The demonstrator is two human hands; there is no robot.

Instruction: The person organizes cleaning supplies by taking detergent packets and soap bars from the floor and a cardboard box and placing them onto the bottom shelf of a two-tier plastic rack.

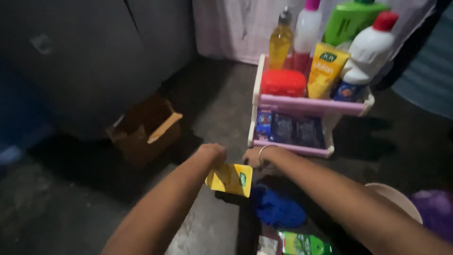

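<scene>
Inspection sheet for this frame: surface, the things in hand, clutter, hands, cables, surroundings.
Surface: dark concrete floor.
Things in hand: yellow packet, held over the floor.
Clutter: open cardboard box; blue cloth; green packet; pale basin.
Hands: left hand grips the yellow packet; right hand, bangle at its wrist, by the rack's foot, grasp unclear.
Cables: nothing seen.
Surroundings: pink two-tier rack with bottles, red tub, dark packets; dim light.

four bottles [306, 33], two tubes [327, 70], one box [144, 127]

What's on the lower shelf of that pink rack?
The lower shelf holds a row of dark blue packets standing side by side. The top rail covers their upper edges; anything behind them is hidden.
</scene>
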